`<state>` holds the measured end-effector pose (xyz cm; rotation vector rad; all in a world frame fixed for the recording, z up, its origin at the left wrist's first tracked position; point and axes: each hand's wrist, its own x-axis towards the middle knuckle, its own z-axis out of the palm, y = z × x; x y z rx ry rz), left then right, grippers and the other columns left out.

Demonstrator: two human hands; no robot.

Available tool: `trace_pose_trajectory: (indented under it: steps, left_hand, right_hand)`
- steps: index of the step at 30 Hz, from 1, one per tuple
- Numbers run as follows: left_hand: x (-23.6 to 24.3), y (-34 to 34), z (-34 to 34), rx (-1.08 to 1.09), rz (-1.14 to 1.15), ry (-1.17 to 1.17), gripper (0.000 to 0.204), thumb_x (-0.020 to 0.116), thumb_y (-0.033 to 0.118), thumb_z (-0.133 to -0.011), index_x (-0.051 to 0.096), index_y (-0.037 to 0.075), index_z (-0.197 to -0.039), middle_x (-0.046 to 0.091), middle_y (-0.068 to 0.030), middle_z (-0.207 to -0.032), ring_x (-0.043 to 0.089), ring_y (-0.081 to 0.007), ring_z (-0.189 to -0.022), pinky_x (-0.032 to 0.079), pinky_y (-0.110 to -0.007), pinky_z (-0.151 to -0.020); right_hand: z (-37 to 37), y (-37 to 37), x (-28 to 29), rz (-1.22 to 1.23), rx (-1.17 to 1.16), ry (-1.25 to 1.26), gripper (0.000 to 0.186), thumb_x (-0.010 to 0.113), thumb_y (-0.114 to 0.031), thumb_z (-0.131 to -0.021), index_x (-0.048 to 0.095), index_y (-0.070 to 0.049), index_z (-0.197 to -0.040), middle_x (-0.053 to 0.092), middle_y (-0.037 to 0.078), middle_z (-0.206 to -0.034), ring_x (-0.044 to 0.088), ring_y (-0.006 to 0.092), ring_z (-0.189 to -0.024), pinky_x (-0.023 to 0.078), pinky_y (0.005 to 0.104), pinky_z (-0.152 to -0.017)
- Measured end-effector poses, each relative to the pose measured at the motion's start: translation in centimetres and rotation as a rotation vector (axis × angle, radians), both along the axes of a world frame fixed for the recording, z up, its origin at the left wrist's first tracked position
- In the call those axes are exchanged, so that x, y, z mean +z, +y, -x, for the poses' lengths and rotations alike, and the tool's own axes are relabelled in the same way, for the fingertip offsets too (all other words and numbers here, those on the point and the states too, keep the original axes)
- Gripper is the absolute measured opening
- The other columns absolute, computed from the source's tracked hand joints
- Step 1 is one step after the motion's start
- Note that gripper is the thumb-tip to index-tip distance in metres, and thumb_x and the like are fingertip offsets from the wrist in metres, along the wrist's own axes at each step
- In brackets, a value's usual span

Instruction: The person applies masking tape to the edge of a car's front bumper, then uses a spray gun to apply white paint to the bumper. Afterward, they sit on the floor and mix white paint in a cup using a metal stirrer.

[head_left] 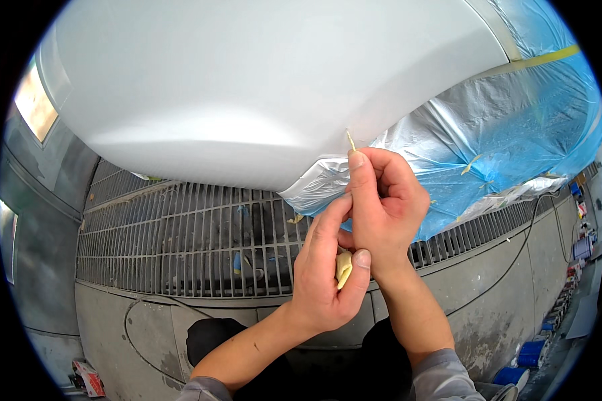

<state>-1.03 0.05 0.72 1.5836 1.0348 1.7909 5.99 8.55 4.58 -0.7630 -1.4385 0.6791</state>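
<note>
A silver car body panel (234,80) fills the upper view. Its arched edge borders silver and blue plastic masking sheet (502,147). My right hand (388,207) pinches a thin, pale yellow strip of tape (350,139) between thumb and index finger, upright against the panel near the arch's lower end. Just below it, my left hand (324,281) holds a folded pale yellow wad (343,271) in curled fingers, its fingertips close against the right hand. Whether the strip touches the paint I cannot tell.
A metal floor grate (180,237) runs under the panel, bordered by concrete (495,281) with dark hoses across it. Blue cans (530,353) and other containers line the right. A red-and-white box (88,381) lies bottom left, beside a grey wall (40,301) with windows.
</note>
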Motion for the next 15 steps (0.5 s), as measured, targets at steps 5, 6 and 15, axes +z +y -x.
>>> trace_pose_trajectory:
  steps: [5, 6, 15]
  left_hand:
    - [-0.17, 0.02, 0.01, 0.013, -0.001, 0.016, 0.057, 0.059, 0.002, -0.096, 0.040, -0.014, -0.147, 0.054, -0.0273, -0.139, 0.065, -0.0237, -0.095, 0.056, -0.033, -0.080]
    - [-0.23, 0.02, 0.02, 0.019, -0.003, 0.022, 0.057, 0.059, 0.002, -0.096, 0.040, -0.013, -0.147, 0.054, -0.0272, -0.139, 0.065, -0.0236, -0.095, 0.056, -0.033, -0.079]
    - [-0.20, 0.02, 0.00, 0.024, -0.004, 0.015, 0.057, 0.059, 0.002, -0.095, 0.040, -0.013, -0.147, 0.054, -0.0276, -0.140, 0.065, -0.0235, -0.094, 0.056, -0.033, -0.079]
  right_hand:
    - [-0.04, -0.02, -0.05, 0.005, 0.011, 0.007, 0.012, 0.071, -0.009, -0.101, 0.070, 0.002, -0.099, 0.063, -0.003, -0.070, 0.052, 0.0012, -0.060, 0.039, 0.0199, -0.052]
    - [-0.04, 0.05, -0.13, 0.001, 0.011, 0.003, 0.012, 0.071, -0.010, -0.101, 0.070, 0.002, -0.099, 0.063, -0.003, -0.070, 0.052, 0.0012, -0.060, 0.039, 0.0199, -0.052]
    - [-0.01, 0.05, -0.12, 0.009, 0.011, 0.002, 0.013, 0.071, -0.010, -0.101, 0.070, 0.002, -0.099, 0.063, -0.003, -0.070, 0.053, 0.0012, -0.060, 0.040, 0.0196, -0.053]
